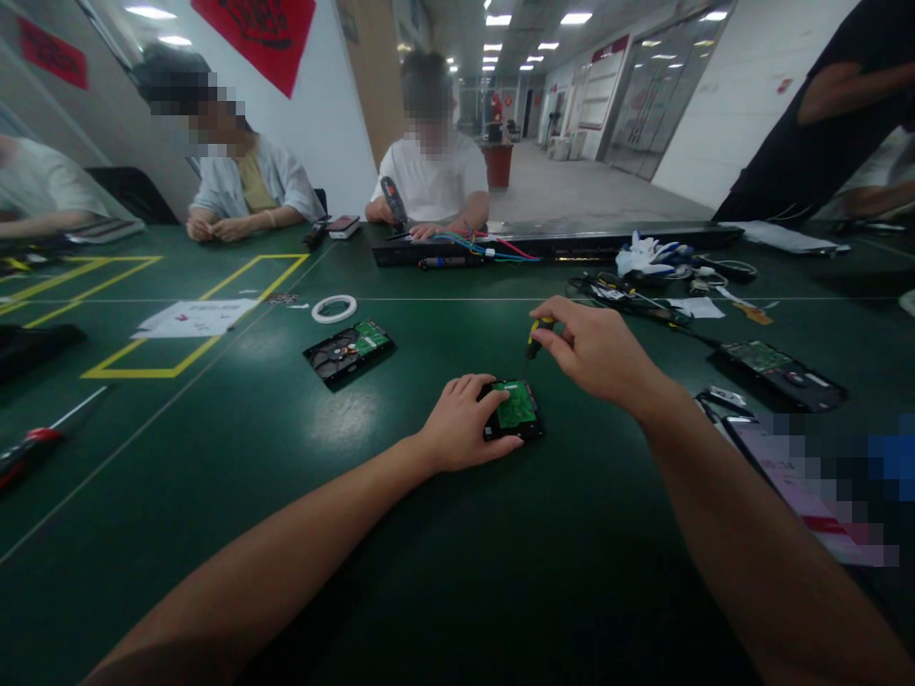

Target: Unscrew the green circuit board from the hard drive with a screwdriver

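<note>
A hard drive (520,408) lies on the green table in front of me, its green circuit board facing up. My left hand (466,419) grips it from the left, with fingers on the far part and the thumb along the near edge. Above the drive's far right side, my right hand (590,348) is closed around a small yellow and black screwdriver (534,340). The screwdriver points down toward the board; whether its thin tip touches a screw I cannot tell.
Another hard drive (349,352) and a white tape roll (334,309) lie to the left. A red-handled screwdriver (35,448) is at far left. On the right are cables (615,293), gloves (647,255) and a third drive (779,373). Across the table, a person (433,162) holds a power tool (393,202).
</note>
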Available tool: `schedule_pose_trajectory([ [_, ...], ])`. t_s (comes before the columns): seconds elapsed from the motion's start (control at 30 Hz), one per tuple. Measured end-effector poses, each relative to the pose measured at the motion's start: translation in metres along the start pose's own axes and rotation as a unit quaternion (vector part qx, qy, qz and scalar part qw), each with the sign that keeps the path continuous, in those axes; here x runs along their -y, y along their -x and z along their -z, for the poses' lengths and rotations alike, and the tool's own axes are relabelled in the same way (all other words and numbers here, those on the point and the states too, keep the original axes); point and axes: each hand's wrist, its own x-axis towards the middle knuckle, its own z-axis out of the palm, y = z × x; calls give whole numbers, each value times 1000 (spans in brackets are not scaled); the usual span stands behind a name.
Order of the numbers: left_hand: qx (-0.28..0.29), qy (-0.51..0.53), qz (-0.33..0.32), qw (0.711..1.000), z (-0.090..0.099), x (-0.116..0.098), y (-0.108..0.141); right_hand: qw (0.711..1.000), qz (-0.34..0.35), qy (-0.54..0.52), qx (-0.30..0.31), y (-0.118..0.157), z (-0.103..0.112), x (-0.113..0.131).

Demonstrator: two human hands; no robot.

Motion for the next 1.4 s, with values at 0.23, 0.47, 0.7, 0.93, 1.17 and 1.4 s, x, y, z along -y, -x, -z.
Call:
schedule_pose_trajectory([
  [0.23, 4, -4, 2, 1000, 1, 0, 0, 999, -7, 49, 3, 0, -1, 0],
  [0.47, 3, 6, 0, 1000, 1, 0, 0, 987, -33, 156, -8, 0, -1, 2],
  [0.7, 5, 6, 2, 1000, 0, 1, 0, 996, -16, 92, -8, 0, -2, 0],
  [0.93, 2, 2, 0, 1000, -2, 1, 0, 997, -15, -52, 48, 1, -3, 0],
  [1.17, 0, 3, 0, 1000, -1, 1, 0, 997, -14, -69, 38, 1, -6, 4],
  [1.4, -1, -3, -4, 1000, -2, 1, -1, 999, 6, -49, 8, 0, -6, 1],
])
